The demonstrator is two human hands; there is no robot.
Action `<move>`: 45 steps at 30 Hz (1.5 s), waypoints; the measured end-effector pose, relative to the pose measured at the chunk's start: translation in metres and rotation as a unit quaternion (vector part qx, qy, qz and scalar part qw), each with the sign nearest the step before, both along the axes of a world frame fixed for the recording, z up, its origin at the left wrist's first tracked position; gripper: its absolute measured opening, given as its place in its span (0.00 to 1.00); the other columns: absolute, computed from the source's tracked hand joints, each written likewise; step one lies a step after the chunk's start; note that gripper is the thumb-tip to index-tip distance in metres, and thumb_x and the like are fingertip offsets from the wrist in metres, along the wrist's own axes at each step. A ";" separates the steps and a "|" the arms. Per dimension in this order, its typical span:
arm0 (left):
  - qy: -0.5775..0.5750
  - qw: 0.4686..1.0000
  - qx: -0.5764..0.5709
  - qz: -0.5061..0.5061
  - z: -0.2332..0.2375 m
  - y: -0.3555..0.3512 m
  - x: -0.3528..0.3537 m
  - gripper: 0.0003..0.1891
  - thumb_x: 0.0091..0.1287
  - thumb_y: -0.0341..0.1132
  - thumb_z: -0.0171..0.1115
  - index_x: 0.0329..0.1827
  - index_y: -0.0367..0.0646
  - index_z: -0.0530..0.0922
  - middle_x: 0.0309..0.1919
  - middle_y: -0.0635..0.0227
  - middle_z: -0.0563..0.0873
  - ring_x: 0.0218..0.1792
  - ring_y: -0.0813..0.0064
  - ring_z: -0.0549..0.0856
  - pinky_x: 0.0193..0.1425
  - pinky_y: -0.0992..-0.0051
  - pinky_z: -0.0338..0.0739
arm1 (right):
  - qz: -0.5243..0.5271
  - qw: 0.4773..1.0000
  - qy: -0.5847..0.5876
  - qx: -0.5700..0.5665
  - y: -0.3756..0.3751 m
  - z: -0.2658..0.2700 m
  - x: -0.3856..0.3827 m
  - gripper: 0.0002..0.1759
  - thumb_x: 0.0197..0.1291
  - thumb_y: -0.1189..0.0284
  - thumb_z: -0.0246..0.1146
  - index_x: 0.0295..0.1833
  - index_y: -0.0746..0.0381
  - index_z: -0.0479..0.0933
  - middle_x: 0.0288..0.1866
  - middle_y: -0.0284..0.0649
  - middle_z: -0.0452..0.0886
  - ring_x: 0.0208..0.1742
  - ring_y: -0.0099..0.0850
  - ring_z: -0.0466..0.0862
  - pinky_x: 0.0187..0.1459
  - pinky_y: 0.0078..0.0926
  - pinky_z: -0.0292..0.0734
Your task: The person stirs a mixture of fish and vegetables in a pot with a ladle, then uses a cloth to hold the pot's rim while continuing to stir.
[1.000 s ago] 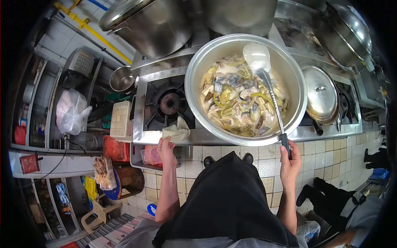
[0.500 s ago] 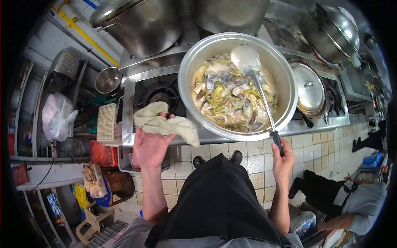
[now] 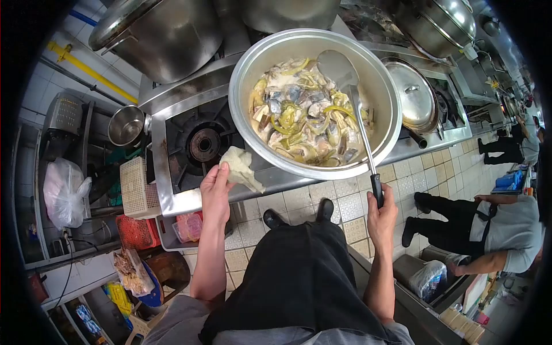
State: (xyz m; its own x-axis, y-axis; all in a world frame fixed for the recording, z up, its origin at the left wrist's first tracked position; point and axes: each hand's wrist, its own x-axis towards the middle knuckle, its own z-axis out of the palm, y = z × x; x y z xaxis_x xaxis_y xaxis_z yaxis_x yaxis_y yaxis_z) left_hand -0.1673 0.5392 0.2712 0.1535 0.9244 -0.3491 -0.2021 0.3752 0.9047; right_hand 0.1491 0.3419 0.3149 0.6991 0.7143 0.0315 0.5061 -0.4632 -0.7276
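A wide metal pot (image 3: 240, 115) on the stove holds chunks of grey-skinned fish and long green peppers in a pale, creamy sauce (image 3: 305, 115). My right hand (image 3: 382, 217) is closed around the black handle of a long metal spatula (image 3: 363, 135). Its broad rounded blade lies at the far right inside the pot, over the food. In front of a bare gas burner (image 3: 204, 144), my left hand (image 3: 215, 187) pinches a crumpled pale cloth (image 3: 241, 168) between thumb and fingers. The cloth hangs close to the pot's lower left rim.
Large stockpots (image 3: 167, 40) stand behind; a lidded pan (image 3: 413, 95) sits right of the pot. On the left are a small saucepan (image 3: 126, 125), a beige basket (image 3: 138, 187) and a plastic bag (image 3: 64, 192). A co-worker (image 3: 506, 230) stands at the right, another person farther back.
My left hand has turned from palm-up to a pinch, and the cloth now hangs bunched rather than draped over the fingers. The spatula blade has tilted, looking darker. The view has shifted.
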 end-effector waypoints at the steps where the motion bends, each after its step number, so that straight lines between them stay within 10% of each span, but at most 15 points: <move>1: 0.028 1.000 0.005 -0.003 0.000 0.001 0.001 0.18 0.81 0.46 0.56 0.64 0.46 0.79 0.55 0.71 0.88 0.54 0.76 0.86 0.61 0.67 0.79 | -0.008 1.000 -0.006 -0.001 0.000 0.001 0.002 0.12 0.69 0.73 0.64 0.55 0.64 0.76 0.21 0.43 0.75 0.21 0.29 0.72 0.27 0.31 0.69; 7: -0.367 0.927 -0.055 0.048 0.028 -0.023 0.017 0.27 0.80 0.58 0.51 0.71 0.48 0.72 0.56 0.66 0.87 0.54 0.68 0.87 0.64 0.61 0.81 | -0.005 1.000 0.001 0.010 0.002 -0.003 0.035 0.13 0.70 0.71 0.64 0.56 0.65 0.76 0.22 0.43 0.72 0.23 0.29 0.70 0.29 0.33 0.69; 12: -0.314 0.936 -0.114 0.108 -0.008 -0.038 0.029 0.17 0.74 0.50 0.66 0.56 0.49 0.82 0.44 0.68 0.89 0.39 0.73 0.86 0.46 0.69 0.83 | 0.025 1.000 -0.018 -0.002 0.009 0.005 0.054 0.14 0.70 0.71 0.64 0.58 0.65 0.76 0.24 0.40 0.70 0.26 0.26 0.69 0.30 0.31 0.68; 18: -0.386 0.919 -0.059 0.047 0.035 -0.065 0.049 0.25 0.70 0.52 0.64 0.62 0.44 0.79 0.42 0.67 0.87 0.35 0.69 0.82 0.53 0.63 0.81 | 0.067 0.998 0.009 -0.013 0.010 0.001 0.062 0.15 0.71 0.71 0.63 0.58 0.67 0.76 0.25 0.41 0.71 0.28 0.26 0.70 0.32 0.31 0.70; 20: -0.546 0.837 -0.013 -0.046 0.034 -0.066 0.050 0.35 0.67 0.58 0.66 0.68 0.41 0.75 0.52 0.61 0.84 0.38 0.66 0.83 0.63 0.53 0.78 | 0.075 0.997 0.006 0.020 0.008 -0.007 0.061 0.14 0.71 0.69 0.62 0.56 0.66 0.76 0.24 0.53 0.78 0.24 0.48 0.79 0.32 0.42 0.74; 27: -0.194 0.980 0.036 0.031 -0.008 -0.061 0.047 0.25 0.72 0.40 0.63 0.68 0.35 0.74 0.56 0.57 0.86 0.57 0.58 0.85 0.67 0.54 0.78 | 0.081 0.995 0.026 0.055 0.001 -0.050 0.070 0.15 0.72 0.68 0.62 0.57 0.66 0.75 0.26 0.57 0.80 0.28 0.55 0.84 0.32 0.47 0.75; 28: -0.205 0.976 0.008 0.067 -0.005 -0.062 0.049 0.24 0.72 0.38 0.62 0.67 0.35 0.75 0.56 0.58 0.86 0.57 0.59 0.85 0.67 0.56 0.78 | 0.096 0.992 0.070 0.030 0.001 -0.039 0.069 0.15 0.73 0.74 0.61 0.60 0.68 0.75 0.29 0.38 0.74 0.34 0.21 0.70 0.34 0.29 0.71; 32: -0.262 0.960 -0.034 0.090 -0.014 -0.059 0.020 0.22 0.79 0.42 0.53 0.68 0.36 0.74 0.63 0.56 0.83 0.65 0.59 0.81 0.73 0.59 0.73 | 0.060 0.995 0.064 -0.041 0.005 -0.013 0.065 0.18 0.70 0.63 0.63 0.58 0.62 0.76 0.29 0.57 0.83 0.30 0.56 0.84 0.34 0.49 0.76; 33: -0.334 0.941 0.005 -0.051 -0.008 -0.051 0.007 0.24 0.80 0.43 0.52 0.71 0.36 0.72 0.67 0.56 0.80 0.68 0.58 0.78 0.76 0.58 0.69 | 0.068 0.997 0.022 -0.002 0.002 -0.025 0.066 0.16 0.71 0.63 0.62 0.57 0.62 0.76 0.32 0.58 0.84 0.32 0.59 0.84 0.36 0.52 0.77; 36: -0.089 0.987 0.047 0.126 0.012 -0.049 0.020 0.29 0.82 0.49 0.51 0.76 0.36 0.67 0.70 0.60 0.77 0.69 0.64 0.76 0.79 0.60 0.64 | 0.051 0.999 -0.014 0.009 0.000 -0.024 0.065 0.16 0.69 0.63 0.63 0.57 0.60 0.74 0.27 0.56 0.83 0.33 0.60 0.84 0.36 0.58 0.78; 45: -0.295 0.946 -0.013 0.135 0.022 -0.035 -0.026 0.24 0.82 0.42 0.53 0.74 0.36 0.71 0.71 0.54 0.77 0.70 0.62 0.77 0.78 0.61 0.67 | 0.064 0.997 0.040 -0.023 0.002 -0.007 0.059 0.15 0.71 0.65 0.61 0.56 0.62 0.73 0.27 0.56 0.83 0.33 0.61 0.84 0.38 0.58 0.78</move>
